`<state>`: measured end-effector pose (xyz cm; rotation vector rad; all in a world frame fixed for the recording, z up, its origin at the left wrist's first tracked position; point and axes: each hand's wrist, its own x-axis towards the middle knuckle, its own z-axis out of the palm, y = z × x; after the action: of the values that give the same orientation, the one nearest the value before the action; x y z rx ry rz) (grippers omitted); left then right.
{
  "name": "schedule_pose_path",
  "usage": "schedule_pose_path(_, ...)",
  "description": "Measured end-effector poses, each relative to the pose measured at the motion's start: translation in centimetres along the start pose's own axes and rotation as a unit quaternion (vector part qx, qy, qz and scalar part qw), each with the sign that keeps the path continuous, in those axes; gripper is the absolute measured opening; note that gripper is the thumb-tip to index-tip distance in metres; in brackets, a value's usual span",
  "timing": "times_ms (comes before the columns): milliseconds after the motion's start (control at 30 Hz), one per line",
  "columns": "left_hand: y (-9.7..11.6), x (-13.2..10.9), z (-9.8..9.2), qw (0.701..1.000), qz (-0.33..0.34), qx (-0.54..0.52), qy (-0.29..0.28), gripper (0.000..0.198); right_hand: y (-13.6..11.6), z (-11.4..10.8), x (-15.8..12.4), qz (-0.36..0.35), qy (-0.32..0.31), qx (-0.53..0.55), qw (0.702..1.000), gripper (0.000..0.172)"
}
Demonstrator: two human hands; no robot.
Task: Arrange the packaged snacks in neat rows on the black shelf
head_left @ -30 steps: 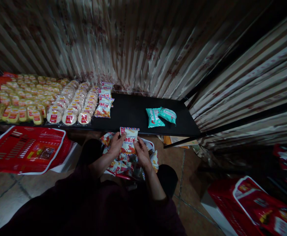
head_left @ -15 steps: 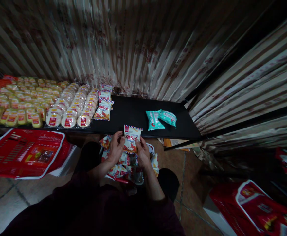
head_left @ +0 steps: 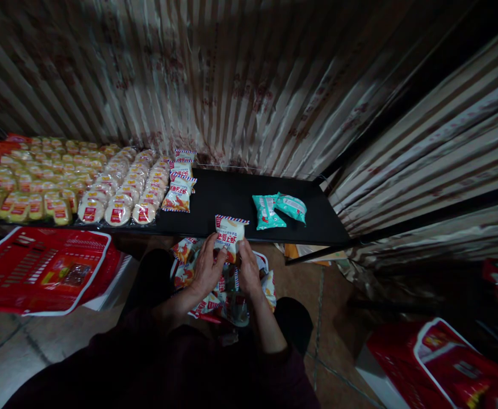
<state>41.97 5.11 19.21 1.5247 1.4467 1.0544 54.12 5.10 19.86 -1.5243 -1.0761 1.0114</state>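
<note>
Both hands grip one white snack packet (head_left: 229,234) with a red and blue striped edge, held upright just in front of the black shelf (head_left: 231,199). My left hand (head_left: 206,268) closes on its left side and my right hand (head_left: 247,270) on its right side. Below the hands a basket holds several more of the same packets (head_left: 197,284). A short row of like packets (head_left: 179,193) lies on the shelf to the left.
Rows of round cakes in clear wrap (head_left: 121,190) and yellow packets (head_left: 31,182) fill the shelf's left part. Two teal packets (head_left: 278,209) lie at its right. A red basket (head_left: 40,270) sits at the left, a red bag (head_left: 440,363) at the lower right. Striped curtains hang behind.
The packet has stayed in both hands, rising a little and coming closer to the shelf's front edge. My hands have closed in around its lower part.
</note>
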Motion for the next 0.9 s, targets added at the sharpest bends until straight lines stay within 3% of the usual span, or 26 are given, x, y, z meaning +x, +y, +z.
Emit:
schedule_pose_path(233,0.1,0.2,0.1,0.982,-0.089,-0.166,-0.032,0.055,-0.9,0.1,-0.6,-0.016,-0.016,-0.062,0.998,0.057)
schedule_pose_path(467,2.0,0.4,-0.4,0.922,-0.164,-0.347,-0.037,0.055,-1.0,1.1,-1.2,-0.055,-0.016,-0.018,0.998,0.055)
schedule_pose_path(700,1.0,1.1,-0.5,0.851,-0.25,-0.462,0.0,0.046,-0.8,1.5,-1.5,-0.088,-0.008,-0.008,0.996,0.045)
schedule_pose_path(900,1.0,1.5,-1.3,0.794,-0.287,-0.536,0.014,0.044,0.0,1.7,-1.3,-0.154,0.025,-0.073,0.985,0.035)
